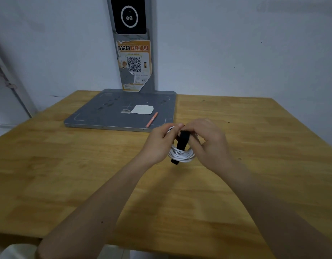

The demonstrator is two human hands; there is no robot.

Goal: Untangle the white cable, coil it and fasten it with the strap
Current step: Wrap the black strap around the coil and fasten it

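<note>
Right over the middle of the worktop (68, 174), both hands are bunched together around the white cable (182, 155), which is already wound into a small tight coil and held just above the wood. Left hand (160, 142) is curled on the coil's left side, fingertips pinching near its top. Right hand (210, 143) is closed on the right side, thumb and fingers pinching the upper end of the black strap (183, 142). That strap runs top to bottom across the front of the coil, so its long axis crosses the loops, and its lower end pokes out under the coil. Looks like the wrapping step to me: coiling done, fastening not closed yet. The loose end sits on the right hand's side, so I'd guess that hand does the pulling round while the left keeps the loops from springing. Behind the coil there's a grey base plate (97, 113) with an orange pen (152, 119) and a white paper scrap (142, 109).
</note>
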